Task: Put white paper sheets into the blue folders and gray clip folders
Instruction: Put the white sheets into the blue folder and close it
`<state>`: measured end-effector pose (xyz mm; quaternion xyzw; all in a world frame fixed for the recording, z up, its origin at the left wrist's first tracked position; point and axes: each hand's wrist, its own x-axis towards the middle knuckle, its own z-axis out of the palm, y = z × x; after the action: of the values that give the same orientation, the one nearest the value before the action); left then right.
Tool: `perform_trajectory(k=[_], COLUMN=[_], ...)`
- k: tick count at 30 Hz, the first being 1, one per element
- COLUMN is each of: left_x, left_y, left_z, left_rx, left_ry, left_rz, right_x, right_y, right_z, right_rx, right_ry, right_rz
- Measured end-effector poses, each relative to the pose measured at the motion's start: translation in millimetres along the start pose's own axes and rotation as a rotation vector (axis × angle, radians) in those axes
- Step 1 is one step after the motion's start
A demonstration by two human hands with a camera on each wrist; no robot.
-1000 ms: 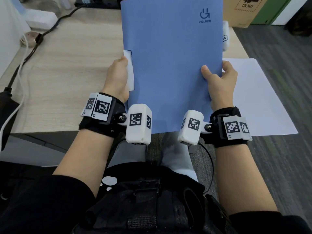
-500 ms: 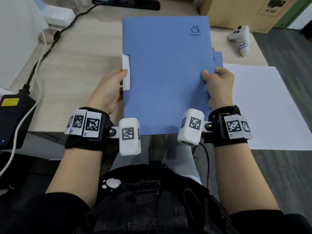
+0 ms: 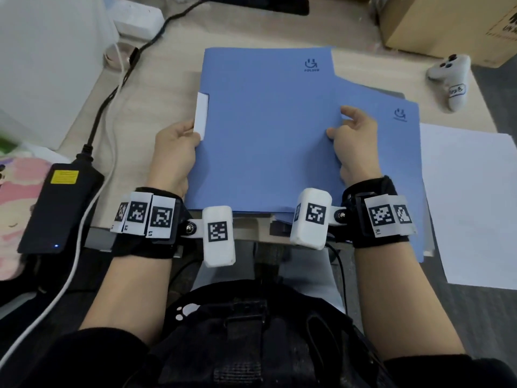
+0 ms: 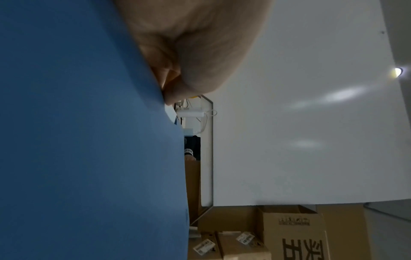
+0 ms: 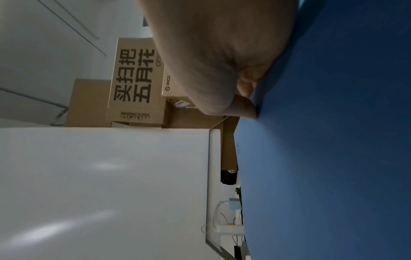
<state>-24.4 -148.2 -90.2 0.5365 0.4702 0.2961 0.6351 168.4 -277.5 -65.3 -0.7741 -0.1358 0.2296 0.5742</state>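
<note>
A closed blue folder lies low over the desk, with a white paper sheet peeking from a notch in its left edge. My left hand grips the folder's left edge, thumb on top. My right hand pinches its right edge. Both wrist views show the blue folder pressed against my fingers. A second blue folder lies beneath it to the right, on top of a gray clip folder. A stack of white paper sheets sits at the right.
A white game controller and a cardboard box sit at the back right of the wooden desk. A black power adapter with cables hangs off the left. A white power strip lies at the back left.
Both hands lowered the blue folder from upright toward the desk, over the second blue folder. The head view tilted down.
</note>
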Motion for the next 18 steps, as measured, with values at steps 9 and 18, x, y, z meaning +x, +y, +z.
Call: perform_trajectory(k=[9, 18], left_x=[36, 84], left_y=[17, 31], left_z=[-27, -49], left_rx=[0.131, 0.256], left_ry=[0.088, 0.049], left_rz=[0.054, 0.050], right_x=[10, 29], right_y=[-23, -51], right_z=[46, 86], right_rx=[-0.034, -0.003], right_ry=[-0.102, -0.133], right_rz=[-0.014, -0.008])
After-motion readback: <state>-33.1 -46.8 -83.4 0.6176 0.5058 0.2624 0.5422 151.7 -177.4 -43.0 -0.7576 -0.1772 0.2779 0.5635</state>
